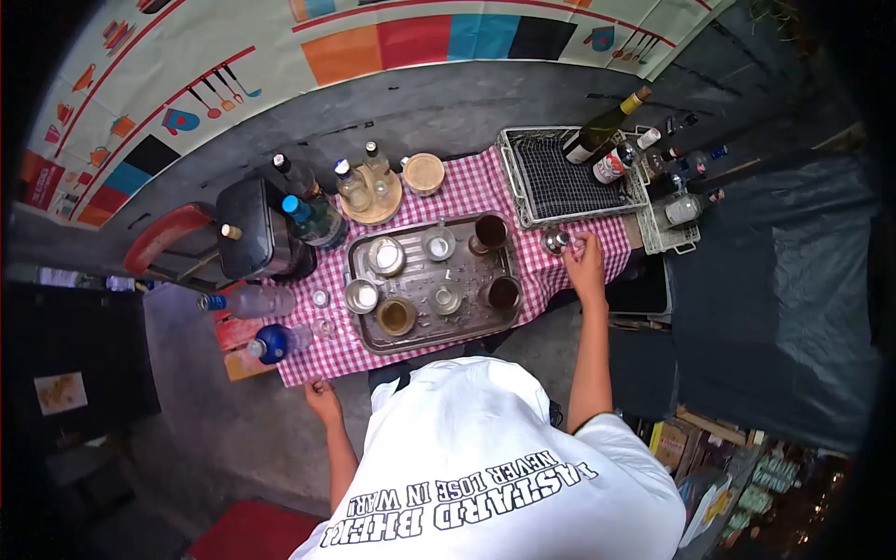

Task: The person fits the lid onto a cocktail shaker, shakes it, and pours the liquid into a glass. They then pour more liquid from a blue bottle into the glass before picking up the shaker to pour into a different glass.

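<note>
My right hand (585, 269) is at the right part of the checked cloth (485, 182), its fingers closed on a small shiny cup (554, 242). My left hand (324, 401) is low at the cloth's front left edge, fingers curled together; what they hold, if anything, is too small to make out. Between the hands lies a metal tray (425, 341) with several glasses and cups, among them a dark-filled glass (504, 292), another dark-filled glass (490, 231) and an amber one (397, 316). Small glasses (322, 299) stand left of the tray.
A wire basket (527, 210) with bottles stands at the back right, with more bottles (683, 209) beside it. Behind the tray are small bottles on a round board (381, 213) and a lidded jar (424, 175). Blue-capped bottles (271, 345) and a dark container (245, 229) are on the left.
</note>
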Available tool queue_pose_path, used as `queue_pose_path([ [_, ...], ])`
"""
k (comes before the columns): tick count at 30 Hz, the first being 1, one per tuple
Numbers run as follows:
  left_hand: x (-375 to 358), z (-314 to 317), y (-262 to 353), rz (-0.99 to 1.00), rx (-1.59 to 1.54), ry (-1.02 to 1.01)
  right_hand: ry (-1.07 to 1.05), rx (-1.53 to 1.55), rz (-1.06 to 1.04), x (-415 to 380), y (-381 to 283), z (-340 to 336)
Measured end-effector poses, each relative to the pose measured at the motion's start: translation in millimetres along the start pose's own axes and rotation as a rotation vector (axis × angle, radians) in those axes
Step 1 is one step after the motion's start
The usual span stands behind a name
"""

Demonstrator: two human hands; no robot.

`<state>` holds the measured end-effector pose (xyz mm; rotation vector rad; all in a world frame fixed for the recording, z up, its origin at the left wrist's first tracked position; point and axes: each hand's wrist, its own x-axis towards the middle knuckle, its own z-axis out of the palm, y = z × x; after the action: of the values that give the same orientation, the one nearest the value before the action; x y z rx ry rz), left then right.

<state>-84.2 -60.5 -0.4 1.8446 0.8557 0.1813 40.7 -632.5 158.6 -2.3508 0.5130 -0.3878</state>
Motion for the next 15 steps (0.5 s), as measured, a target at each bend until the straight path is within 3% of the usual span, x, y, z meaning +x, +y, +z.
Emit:
queue_pose_path([
  [3,-39,29,17,-0.031,-0.051,-0.011,-0.020,-0.117,-0.056,31,67,15],
  [5,-61,43,26,0.048,-0.046,-0.087,-0.063,-0.124,-0.102,39,90,25],
  [10,-93,81,52,0.034,-0.170,-0.150,-0.148,-0.145,-0.152,50,119,54],
  [13,-102,93,73,0.208,0.016,-0.147,-0.252,0.022,-0.084,52,119,53],
  [15,-102,102,86,0.221,-0.010,-0.124,-0.184,0.051,-0.171,49,118,52],
])
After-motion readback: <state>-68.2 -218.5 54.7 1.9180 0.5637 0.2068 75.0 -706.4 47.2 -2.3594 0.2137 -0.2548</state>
